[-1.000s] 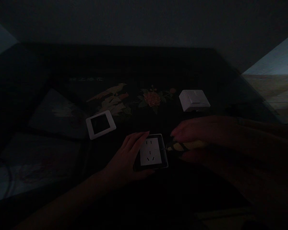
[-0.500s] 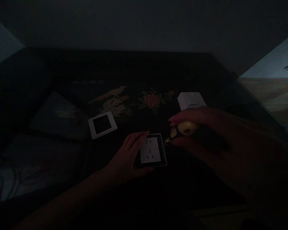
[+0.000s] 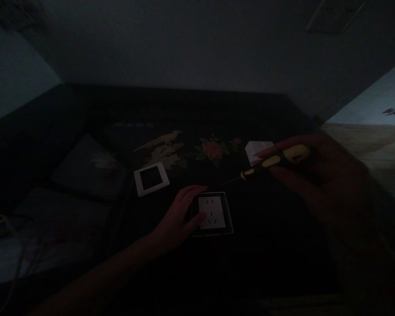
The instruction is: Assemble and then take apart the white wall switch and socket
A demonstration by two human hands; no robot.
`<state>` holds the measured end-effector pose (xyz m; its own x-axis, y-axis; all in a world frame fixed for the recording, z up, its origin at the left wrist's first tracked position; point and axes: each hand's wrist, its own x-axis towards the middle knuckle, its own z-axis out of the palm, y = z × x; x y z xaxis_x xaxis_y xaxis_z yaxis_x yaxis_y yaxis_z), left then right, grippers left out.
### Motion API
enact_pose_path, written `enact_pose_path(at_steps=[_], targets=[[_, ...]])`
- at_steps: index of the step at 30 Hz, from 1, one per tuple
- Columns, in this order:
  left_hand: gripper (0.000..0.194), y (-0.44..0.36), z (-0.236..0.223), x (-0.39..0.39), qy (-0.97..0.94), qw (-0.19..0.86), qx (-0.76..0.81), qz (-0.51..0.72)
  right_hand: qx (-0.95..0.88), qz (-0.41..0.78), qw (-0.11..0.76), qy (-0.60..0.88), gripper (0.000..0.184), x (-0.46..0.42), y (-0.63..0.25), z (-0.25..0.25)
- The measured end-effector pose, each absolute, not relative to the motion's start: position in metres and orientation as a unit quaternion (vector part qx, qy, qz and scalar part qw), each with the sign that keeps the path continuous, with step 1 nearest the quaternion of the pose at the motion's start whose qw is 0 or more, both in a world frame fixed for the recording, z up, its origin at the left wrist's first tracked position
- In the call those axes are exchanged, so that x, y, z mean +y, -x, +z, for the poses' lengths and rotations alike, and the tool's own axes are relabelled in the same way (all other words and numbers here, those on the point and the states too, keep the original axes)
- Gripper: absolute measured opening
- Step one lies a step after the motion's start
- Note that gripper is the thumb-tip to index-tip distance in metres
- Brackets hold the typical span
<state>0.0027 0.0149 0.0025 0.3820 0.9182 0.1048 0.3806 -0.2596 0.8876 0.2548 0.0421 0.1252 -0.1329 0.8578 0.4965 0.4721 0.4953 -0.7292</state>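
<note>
While your right hand is closed around a slim screwdriver with a yellow-and-black handle, its thin shaft points leftward, the dim tip apart from the socket, beyond its far edge. Your left hand lies against the left side of a dark square casing with a white rim, fingers by the far left corner, thumb over the white five-slot socket plate; I cannot tell whether it grips. That plate sits inside the casing, dark gaps around it. Left of them, well apart from your fingers, a white square plastic frame surrounds only dark tabletop. A white box-shaped block is partly hidden behind your right fingers; its contents are not visible.
</note>
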Motion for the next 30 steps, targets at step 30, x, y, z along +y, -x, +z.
enact_pose_path(at_steps=[30], targets=[[0.020, -0.004, 0.048, 0.086, -0.801, 0.239, 0.458, 0.303, -0.821, 0.212, 0.328, 0.418, 0.035, 0.059, -0.258, -0.013]])
